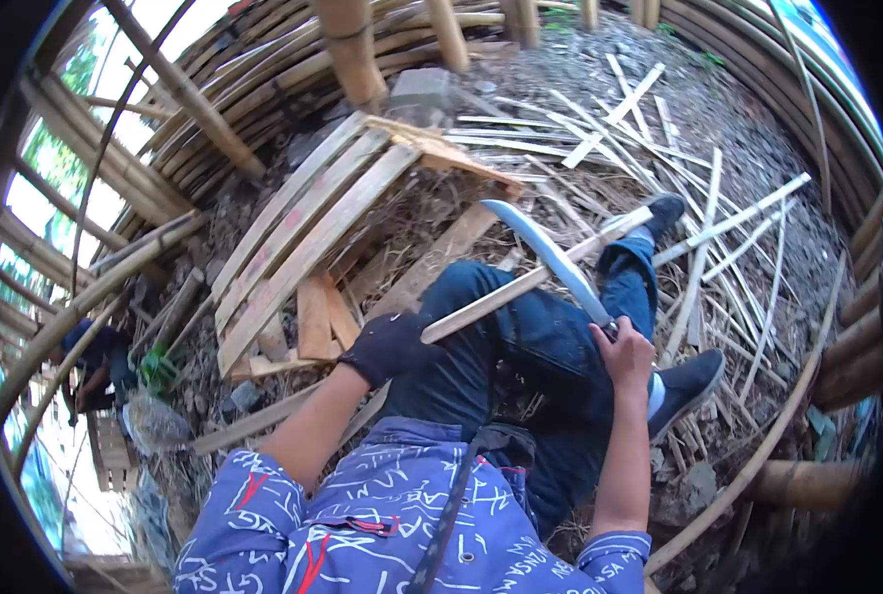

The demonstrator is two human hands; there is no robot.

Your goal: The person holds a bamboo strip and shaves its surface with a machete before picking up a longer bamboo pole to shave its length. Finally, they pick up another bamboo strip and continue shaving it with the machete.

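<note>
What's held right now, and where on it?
Left hand: bamboo strip, by its near end. Right hand: curved blade, at its handle end, the handle mostly hidden by the fingers.

An outdoor bamboo-working yard, shown by stacked poles (253, 59), split strips (600, 148) and littered bare ground (748, 109)

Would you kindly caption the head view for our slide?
Gloved left hand holds a pale strip; right hand grips a curved knife.

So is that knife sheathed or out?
Out. Its curved blade shows bare from the right hand to the tip, with no sheath over it; only the pale strip crosses it.
</note>
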